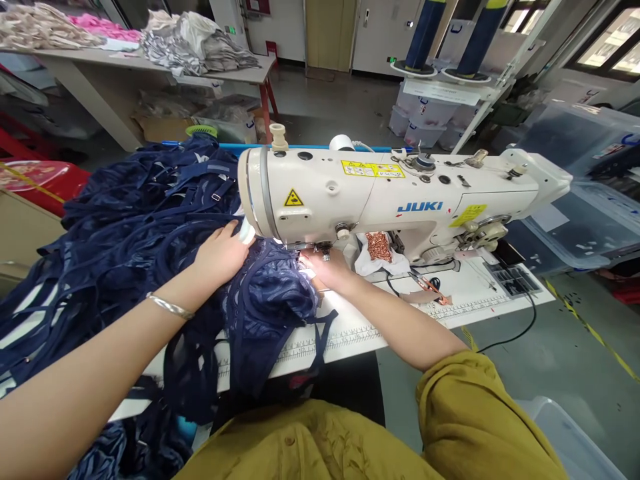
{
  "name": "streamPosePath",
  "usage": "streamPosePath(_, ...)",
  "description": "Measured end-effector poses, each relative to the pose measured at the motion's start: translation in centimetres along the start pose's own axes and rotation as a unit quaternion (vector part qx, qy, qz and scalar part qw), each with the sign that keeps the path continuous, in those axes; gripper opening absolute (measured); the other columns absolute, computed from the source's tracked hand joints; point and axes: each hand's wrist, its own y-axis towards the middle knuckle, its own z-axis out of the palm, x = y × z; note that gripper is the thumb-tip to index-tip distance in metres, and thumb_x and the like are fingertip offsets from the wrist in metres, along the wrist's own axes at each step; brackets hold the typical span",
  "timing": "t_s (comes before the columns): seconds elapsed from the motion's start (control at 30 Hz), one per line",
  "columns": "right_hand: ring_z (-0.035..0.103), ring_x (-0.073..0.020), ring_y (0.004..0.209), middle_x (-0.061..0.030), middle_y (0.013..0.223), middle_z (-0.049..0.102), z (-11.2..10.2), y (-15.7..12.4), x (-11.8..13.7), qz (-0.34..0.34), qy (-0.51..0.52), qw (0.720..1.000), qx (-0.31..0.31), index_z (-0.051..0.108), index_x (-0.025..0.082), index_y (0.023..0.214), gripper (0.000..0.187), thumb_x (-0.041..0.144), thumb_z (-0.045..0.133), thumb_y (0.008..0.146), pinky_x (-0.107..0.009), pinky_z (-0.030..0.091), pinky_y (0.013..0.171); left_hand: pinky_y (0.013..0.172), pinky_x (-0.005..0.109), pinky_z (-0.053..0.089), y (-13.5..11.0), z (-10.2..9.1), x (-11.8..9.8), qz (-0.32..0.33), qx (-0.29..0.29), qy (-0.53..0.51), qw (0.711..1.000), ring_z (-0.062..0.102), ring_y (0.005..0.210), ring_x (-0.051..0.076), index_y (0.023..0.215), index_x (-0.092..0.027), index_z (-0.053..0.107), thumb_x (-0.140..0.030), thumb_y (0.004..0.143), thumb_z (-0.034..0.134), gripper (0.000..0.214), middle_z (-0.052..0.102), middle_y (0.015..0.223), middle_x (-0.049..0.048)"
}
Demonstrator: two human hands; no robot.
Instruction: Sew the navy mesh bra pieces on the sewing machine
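A navy bra (273,287) with a lace-like cup lies under the head of a white JUKI sewing machine (370,193). My left hand (225,250) is closed on its left side, with a white cover on one digit; some fingertips are hidden by the machine head. Below the needle area, my right hand (325,268) pinches the bra's edge, its fingers partly hidden. A loose strap (323,340) hangs over the table's front edge.
A heap of navy bras (150,193) covers the left side. Right of my right hand are copper-coloured small pieces (379,247) in a white wrapping, orange-handled snips (430,285) and a black compartment tray (513,279). Plastic bins (575,220) stand beyond.
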Motion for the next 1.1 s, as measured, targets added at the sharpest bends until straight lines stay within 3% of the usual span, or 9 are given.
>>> streamPosePath(0.13,0.065,-0.0223,0.106,-0.0047,0.119,0.07,-0.3,-0.1,0.1,0.014,0.022,1.0,-0.001,0.065,0.03,0.122,0.04,0.044,0.033,0.102,-0.029,0.05,0.081,0.112,0.051,0.033,0.8,-0.5,-2.1,-0.088,-0.028,-0.114,0.989,0.051,0.125,0.034,0.1,-0.018,0.069,-0.018,0.081,0.039,0.036,0.066,0.119,0.0144)
streamPosePath(0.27,0.064,-0.023,0.109,-0.0056,0.121,0.069,-0.5,-0.2,0.3,0.001,0.016,1.0,-0.017,0.064,0.028,0.125,0.041,0.042,0.032,0.103,-0.03,0.049,0.083,0.1,0.039,0.048,1.2,0.6,-5.1,-0.093,-0.006,-0.164,0.982,0.061,0.113,0.029,0.116,-0.011,0.061,-0.03,0.088,0.038,0.041,0.066,0.12,0.0165)
streamPosePath(0.33,0.065,-0.0238,0.108,-0.0068,0.119,0.07,-0.7,-0.4,0.3,0.002,0.009,1.0,-0.014,0.064,0.026,0.124,0.041,0.039,0.032,0.102,-0.031,0.05,0.082,0.096,0.039,0.05,1.5,1.3,-5.8,-0.107,0.01,-0.181,0.978,0.063,0.112,0.031,0.115,-0.008,0.06,-0.031,0.087,0.04,0.041,0.068,0.116,0.0198)
streamPosePath(0.53,0.065,-0.0256,0.106,-0.0092,0.118,0.07,-1.3,-0.5,-0.1,-0.009,-0.013,1.0,0.006,0.063,0.024,0.124,0.037,0.034,0.037,0.1,-0.033,0.051,0.077,0.102,0.044,0.044,1.8,2.2,-5.2,-0.086,-0.004,-0.16,0.983,0.057,0.12,0.032,0.113,-0.011,0.058,-0.035,0.089,0.041,0.038,0.065,0.12,0.0198)
streamPosePath(0.73,0.065,-0.0252,0.103,-0.0077,0.111,0.072,-1.6,-0.5,-0.2,-0.005,-0.026,0.999,0.035,0.065,0.024,0.12,0.036,0.032,0.036,0.1,-0.031,0.05,0.073,0.09,0.046,0.048,-0.3,1.8,-3.9,0.003,0.027,-0.094,0.995,0.064,0.102,0.034,0.104,-0.013,0.056,-0.045,0.096,0.029,0.042,0.067,0.103,0.02)
streamPosePath(0.87,0.066,-0.0251,0.1,-0.0085,0.113,0.071,-1.1,-0.6,-0.4,-0.005,-0.027,0.999,0.028,0.064,0.025,0.121,0.038,0.034,0.035,0.1,-0.032,0.05,0.074,0.1,0.039,0.045,-1.1,1.5,-2.5,0.05,0.026,-0.155,0.986,0.06,0.114,0.029,0.119,-0.014,0.054,-0.045,0.097,0.026,0.047,0.063,0.121,0.0168)
streamPosePath(0.93,0.066,-0.0254,0.101,-0.009,0.113,0.071,-0.9,-0.6,-0.4,-0.006,-0.021,0.999,0.026,0.065,0.024,0.12,0.038,0.034,0.034,0.1,-0.032,0.05,0.074,0.106,0.038,0.041,-1.8,1.4,-2.1,0.031,-0.01,-0.166,0.986,0.054,0.124,0.027,0.13,-0.013,0.049,-0.04,0.098,0.02,0.051,0.057,0.133,0.0164)
streamPosePath(1.0,0.066,-0.0255,0.1,-0.0092,0.111,0.071,-0.7,-0.6,-0.5,-0.002,-0.015,1.0,0.026,0.066,0.024,0.119,0.039,0.034,0.033,0.1,-0.032,0.05,0.074,0.107,0.044,0.039,-2.8,1.2,-2.0,-0.028,-0.055,-0.104,0.993,0.047,0.129,0.032,0.136,-0.01,0.045,-0.04,0.097,0.023,0.054,0.05,0.139,0.02)
streamPosePath(1.1,0.067,-0.026,0.101,-0.0098,0.112,0.071,-0.8,-0.5,-0.4,0.002,-0.011,1.0,0.027,0.066,0.024,0.118,0.039,0.034,0.033,0.101,-0.033,0.05,0.076,0.093,0.053,0.044,-4.2,0.6,-2.4,-0.117,-0.028,0.018,0.993,0.052,0.117,0.042,0.14,-0.006,0.043,-0.05,0.092,0.034,0.066,0.053,0.127,0.0275)
